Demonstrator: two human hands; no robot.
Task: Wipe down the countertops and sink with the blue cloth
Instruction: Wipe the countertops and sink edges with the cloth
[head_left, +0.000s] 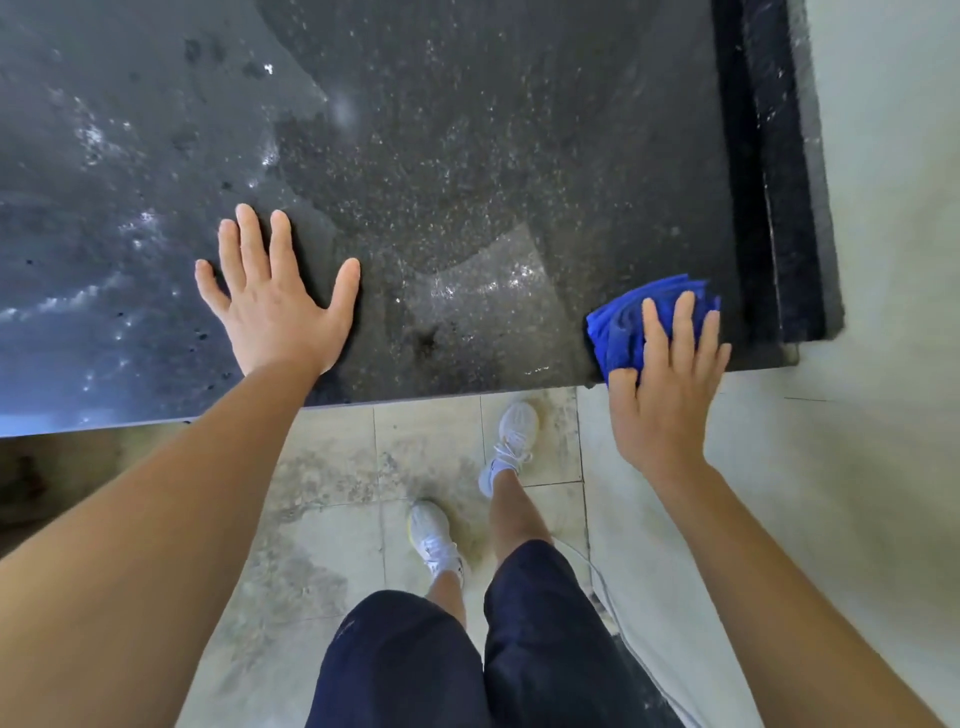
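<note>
A dark speckled stone countertop (441, 156) fills the upper part of the view, with wet streaks and dull patches across it. The folded blue cloth (621, 325) lies at the counter's front right corner. My right hand (667, 384) presses flat on the cloth with straight fingers, the palm hanging over the front edge. My left hand (272, 299) rests flat on the counter near the front edge, fingers spread, holding nothing. No sink is in view.
A raised black stone lip (763, 182) runs along the counter's right side against a pale wall (893, 208). Below the front edge lies a stained tiled floor (337, 493), where my legs and white shoes (514, 441) stand.
</note>
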